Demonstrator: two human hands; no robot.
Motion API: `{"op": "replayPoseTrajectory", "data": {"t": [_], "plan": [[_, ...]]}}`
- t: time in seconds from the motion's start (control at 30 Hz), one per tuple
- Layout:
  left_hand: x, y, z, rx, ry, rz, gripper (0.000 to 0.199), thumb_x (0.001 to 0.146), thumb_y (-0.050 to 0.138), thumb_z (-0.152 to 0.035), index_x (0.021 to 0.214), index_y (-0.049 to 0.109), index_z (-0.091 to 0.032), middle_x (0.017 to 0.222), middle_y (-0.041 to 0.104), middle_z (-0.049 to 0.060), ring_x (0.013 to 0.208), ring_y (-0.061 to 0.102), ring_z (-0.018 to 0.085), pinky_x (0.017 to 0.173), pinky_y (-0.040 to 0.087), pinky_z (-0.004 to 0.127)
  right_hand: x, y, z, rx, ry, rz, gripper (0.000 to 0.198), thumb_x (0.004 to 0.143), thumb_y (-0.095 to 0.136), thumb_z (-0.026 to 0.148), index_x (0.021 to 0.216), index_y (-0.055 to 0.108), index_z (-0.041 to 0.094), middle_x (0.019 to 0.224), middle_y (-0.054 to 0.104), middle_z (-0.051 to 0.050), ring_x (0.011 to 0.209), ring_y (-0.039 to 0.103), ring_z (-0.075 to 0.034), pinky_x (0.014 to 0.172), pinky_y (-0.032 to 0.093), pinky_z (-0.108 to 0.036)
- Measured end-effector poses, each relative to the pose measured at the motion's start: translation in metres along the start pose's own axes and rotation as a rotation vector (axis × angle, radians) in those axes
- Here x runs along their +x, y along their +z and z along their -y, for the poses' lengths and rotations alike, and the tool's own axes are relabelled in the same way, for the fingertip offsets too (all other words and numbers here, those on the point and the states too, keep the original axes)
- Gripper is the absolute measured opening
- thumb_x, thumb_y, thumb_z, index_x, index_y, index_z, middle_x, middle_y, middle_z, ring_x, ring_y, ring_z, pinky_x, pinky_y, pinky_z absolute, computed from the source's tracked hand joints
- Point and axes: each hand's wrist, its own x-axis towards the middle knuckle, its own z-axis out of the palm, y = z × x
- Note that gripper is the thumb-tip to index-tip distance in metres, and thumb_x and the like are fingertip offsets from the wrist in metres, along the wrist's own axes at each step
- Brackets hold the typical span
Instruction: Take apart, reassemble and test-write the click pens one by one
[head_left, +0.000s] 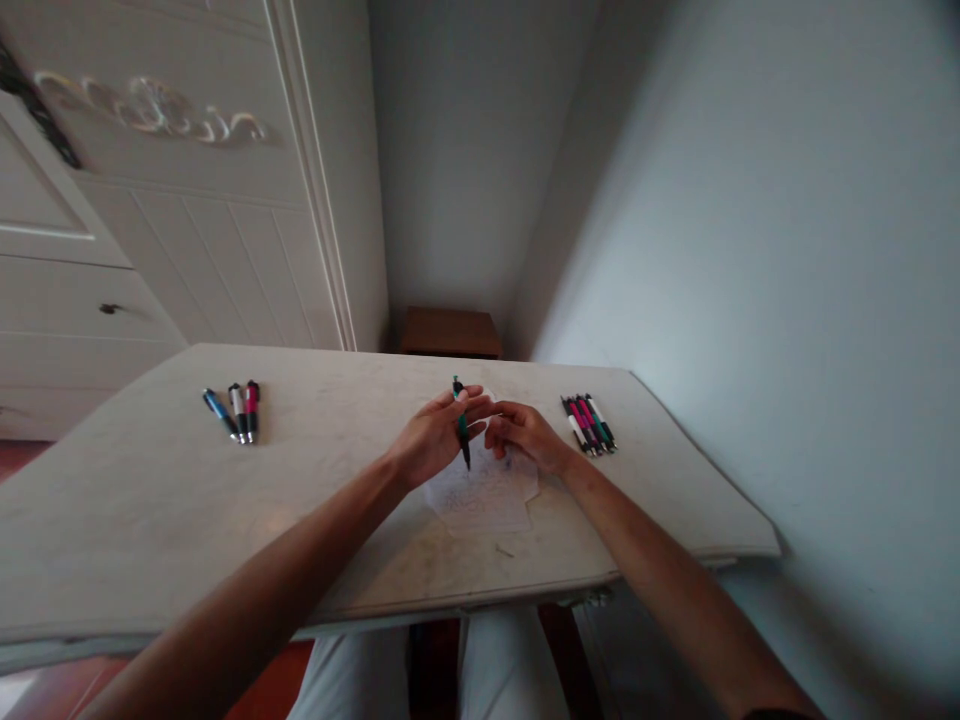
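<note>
My left hand (431, 435) is turned palm up over the middle of the table, its thumb and fingers closed around a black pen with green parts (463, 428). The pen's tip points down toward a sheet of paper (484, 505) covered in handwriting. From the right, my right hand (529, 435) reaches over the same paper. Its index finger stretches to the fingertips of my left hand, and whether they touch I cannot tell. The other right fingers are loosely bent and apart, with nothing visible in them.
On the left of the white table (315, 400) lie three pens, blue (219, 413), white (238, 412) and pink (252, 410). A row of several pens (589, 424) lies at the right. Beyond the far edge stands a brown wooden box-like piece (450, 330). A wall borders the right side.
</note>
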Motion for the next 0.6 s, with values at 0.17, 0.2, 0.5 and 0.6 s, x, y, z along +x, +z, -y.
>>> {"op": "replayPoseTrajectory", "data": {"t": [0.17, 0.2, 0.5, 0.6], "plan": [[-0.008, 0.009, 0.005, 0.414, 0.236, 0.033, 0.029, 0.078, 0.073, -0.038, 0.095, 0.073, -0.015, 0.116, 0.066, 0.011, 0.119, 0.054, 0.027, 0.103, 0.039, 0.038, 0.001, -0.001, -0.003, 0.016, -0.019, 0.016, 0.043, 0.071, 0.078, 0.044, 0.100, 0.063, 0.016, 0.073, 0.066, 0.000, 0.051, 0.058, -0.008, 0.048, 0.044, -0.019], [-0.010, 0.010, 0.005, 0.474, 0.264, 0.022, 0.031, 0.077, 0.073, -0.040, 0.096, 0.073, -0.016, 0.122, 0.064, 0.011, 0.122, 0.052, 0.029, 0.103, 0.038, 0.039, 0.001, -0.001, -0.003, 0.021, -0.040, 0.026, 0.042, 0.070, 0.079, 0.042, 0.099, 0.063, 0.016, 0.073, 0.066, 0.000, 0.051, 0.057, -0.008, 0.048, 0.044, -0.019], [-0.013, 0.009, 0.008, 0.654, 0.317, 0.095, 0.032, 0.079, 0.068, -0.047, 0.093, 0.076, -0.019, 0.136, 0.054, 0.012, 0.124, 0.050, 0.034, 0.097, 0.047, 0.041, -0.006, 0.002, 0.011, -0.023, -0.094, 0.012, 0.034, 0.065, 0.082, 0.040, 0.088, 0.071, 0.017, 0.066, 0.064, 0.001, 0.053, 0.056, -0.009, 0.049, 0.044, -0.021], [-0.013, 0.009, 0.010, 0.718, 0.325, 0.139, 0.030, 0.079, 0.068, -0.047, 0.085, 0.077, -0.019, 0.137, 0.054, 0.012, 0.127, 0.047, 0.034, 0.103, 0.041, 0.042, -0.007, 0.003, 0.011, -0.016, -0.062, 0.022, 0.038, 0.064, 0.083, 0.043, 0.089, 0.071, 0.016, 0.065, 0.064, 0.001, 0.053, 0.056, -0.009, 0.050, 0.046, -0.022]]}}
